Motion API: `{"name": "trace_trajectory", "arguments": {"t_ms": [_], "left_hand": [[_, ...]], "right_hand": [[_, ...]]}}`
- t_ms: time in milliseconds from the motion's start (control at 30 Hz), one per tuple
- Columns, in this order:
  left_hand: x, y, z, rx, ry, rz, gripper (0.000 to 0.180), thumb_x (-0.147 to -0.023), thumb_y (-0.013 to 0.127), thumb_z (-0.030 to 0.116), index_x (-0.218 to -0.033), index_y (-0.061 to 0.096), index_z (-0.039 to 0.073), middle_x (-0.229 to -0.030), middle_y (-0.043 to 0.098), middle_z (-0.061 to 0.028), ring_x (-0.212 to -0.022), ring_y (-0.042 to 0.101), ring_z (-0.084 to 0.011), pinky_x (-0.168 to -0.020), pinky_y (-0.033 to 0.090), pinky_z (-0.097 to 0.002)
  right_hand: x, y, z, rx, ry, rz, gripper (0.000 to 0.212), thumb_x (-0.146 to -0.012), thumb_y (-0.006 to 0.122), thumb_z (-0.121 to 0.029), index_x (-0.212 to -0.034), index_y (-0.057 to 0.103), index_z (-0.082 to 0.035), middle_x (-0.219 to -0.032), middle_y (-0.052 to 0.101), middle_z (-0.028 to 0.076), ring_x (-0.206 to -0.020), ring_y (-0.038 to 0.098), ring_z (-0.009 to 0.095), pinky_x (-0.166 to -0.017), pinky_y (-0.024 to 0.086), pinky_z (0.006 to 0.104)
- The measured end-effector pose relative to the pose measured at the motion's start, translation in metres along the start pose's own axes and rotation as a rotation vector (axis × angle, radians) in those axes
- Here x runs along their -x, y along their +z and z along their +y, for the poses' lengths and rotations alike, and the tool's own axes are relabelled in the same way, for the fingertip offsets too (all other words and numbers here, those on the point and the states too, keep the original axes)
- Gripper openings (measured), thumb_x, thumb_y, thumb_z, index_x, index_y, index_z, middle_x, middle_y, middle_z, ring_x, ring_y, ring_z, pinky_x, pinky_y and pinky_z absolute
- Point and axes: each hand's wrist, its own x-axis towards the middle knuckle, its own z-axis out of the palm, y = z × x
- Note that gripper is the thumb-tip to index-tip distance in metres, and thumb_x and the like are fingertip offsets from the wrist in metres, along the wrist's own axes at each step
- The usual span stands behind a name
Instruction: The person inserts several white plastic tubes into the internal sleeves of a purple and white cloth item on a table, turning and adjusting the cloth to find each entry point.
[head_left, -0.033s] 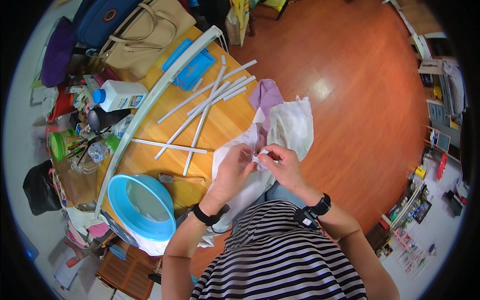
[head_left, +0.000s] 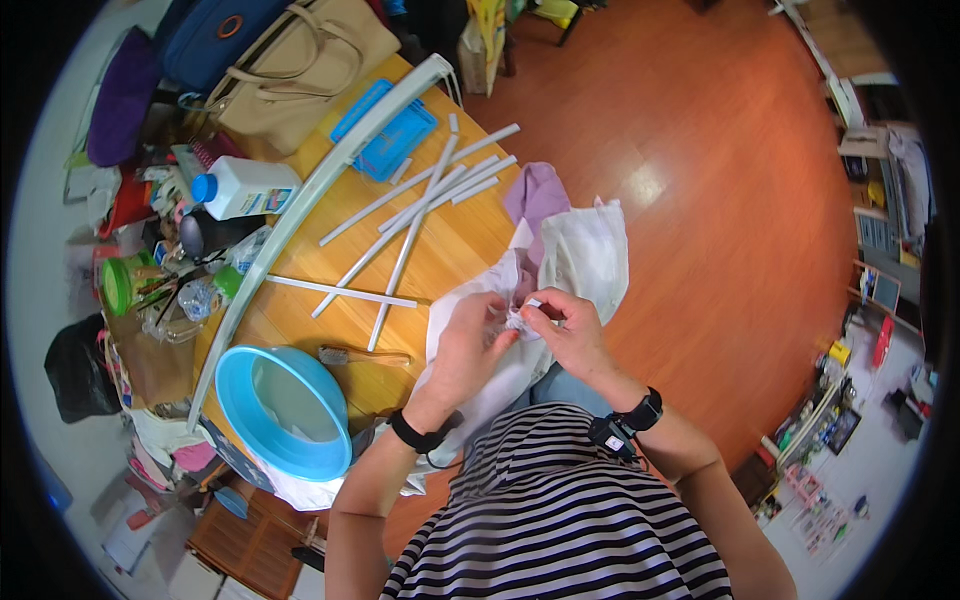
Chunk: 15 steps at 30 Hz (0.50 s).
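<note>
A white and mauve cloth [head_left: 585, 250] lies over the table's right edge and my lap. Both hands meet above it, fingers bent and close together. My left hand [head_left: 470, 345] pinches a bunched bit of the white fabric at its fingertips. My right hand [head_left: 572, 335] grips the same gathered spot from the other side, and a small white piece [head_left: 534, 303] shows between its thumb and index finger; I cannot make out what that piece is. Several thin white tubes [head_left: 405, 250] lie crossed on the wooden table to the left of the hands.
On the table's near left stands a light blue basin [head_left: 230, 400] beside a wooden-handled brush [head_left: 365, 356]. A curved pale rail [head_left: 300, 195] crosses the tabletop. Behind are a blue plastic basket [head_left: 400, 145], a white bottle [head_left: 245, 187] and a beige handbag [head_left: 300, 75].
The whole view has shifted slightly. Both hands keep their hold on the cloth, with only a small movement of the fingers.
</note>
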Motion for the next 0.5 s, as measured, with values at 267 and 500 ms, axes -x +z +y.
{"name": "trace_trajectory", "arguments": {"t_ms": [267, 500], "left_hand": [[0.035, 0.024, -0.023, -0.185, 0.133, 0.082, 0.027, -0.080, 0.077, 0.011, -0.101, 0.064, 0.002, -0.092, 0.062, -0.0152, -0.085, 0.063, -0.0345, -0.072, 0.053, -0.0424], [0.046, 0.042, -0.035, -0.289, 0.103, 0.190, 0.028, -0.075, 0.077, 0.014, -0.099, 0.064, 0.006, -0.092, 0.060, -0.0127, -0.092, 0.059, -0.0334, -0.077, 0.050, -0.0440]], "right_hand": [[-0.057, -0.162, -0.061, -0.257, -0.409, 0.322, 0.015, -0.101, 0.059, -0.019, -0.095, 0.065, -0.007, -0.087, 0.063, 0.001, -0.078, 0.057, 0.011, -0.073, 0.048, 0.0273], [-0.065, -0.528, -0.144, -0.246, -0.575, 0.710, 0.015, -0.104, 0.053, -0.020, -0.101, 0.059, -0.006, -0.090, 0.061, 0.003, -0.073, 0.055, 0.013, -0.070, 0.049, 0.0292]]}}
